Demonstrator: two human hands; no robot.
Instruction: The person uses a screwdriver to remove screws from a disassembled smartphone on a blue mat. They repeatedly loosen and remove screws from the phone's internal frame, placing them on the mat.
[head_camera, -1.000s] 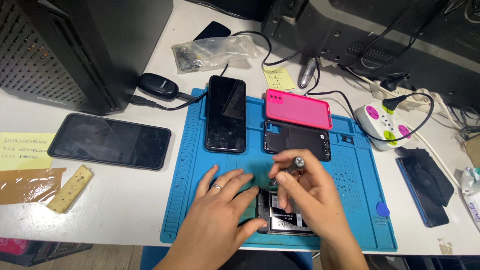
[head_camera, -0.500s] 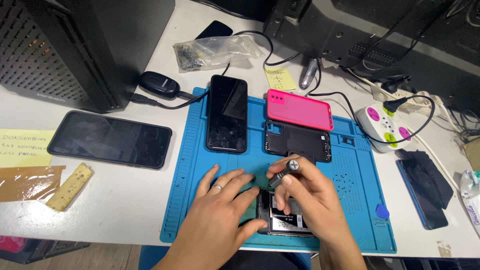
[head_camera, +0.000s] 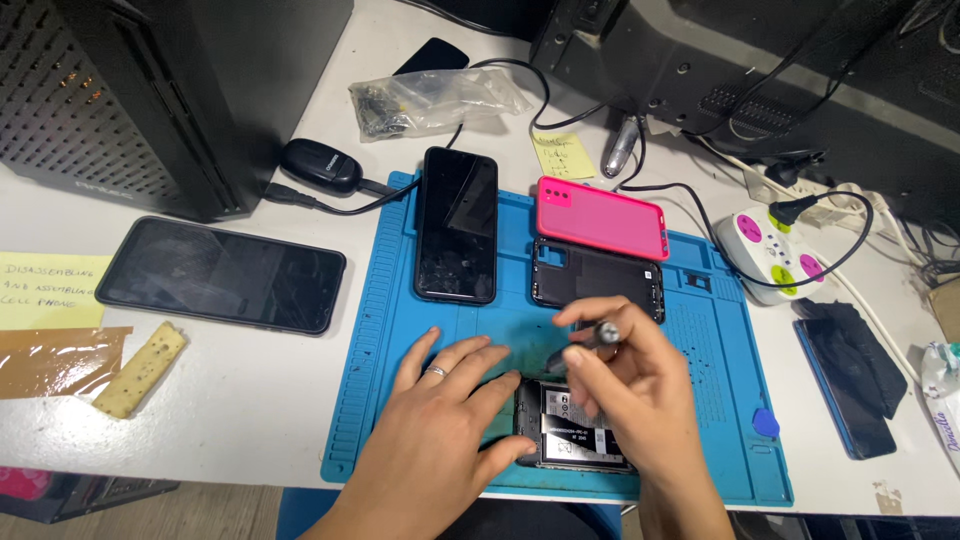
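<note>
On blue mat (head_camera: 400, 300): left hand (head_camera: 435, 425) flat, fingers spread, steadying opened phone (head_camera: 575, 440); right hand (head_camera: 630, 385) fingers gripping screwdriver (head_camera: 585, 345).

R hand (head_camera: 625, 385) lower, screwdriver (head_camera: 585, 345) tilted flatter

Repair mat (head_camera: 400, 300): on the counter (head_camera: 250, 390), reaching its near edge.
Opened phone (head_camera: 575, 435): on the mat's near edge, under both hands.
Left hand (head_camera: 440, 430): flat on the mat, fingertips touching the opened phone's left side.
Right hand (head_camera: 625, 385): over the opened phone, holding a screwdriver (head_camera: 585, 345).
Phone face up (head_camera: 457, 225): on the mat's far left part.
Phone case (head_camera: 602, 217): on the mat's far edge, right of that phone.
Back cover (head_camera: 597, 279): just in front of the case.
Large phone (head_camera: 220, 273): on the counter, left of the mat.
Power strip (head_camera: 775, 255): beyond the mat's right far corner.
Parts bag (head_camera: 435, 97): behind the mat.
</note>
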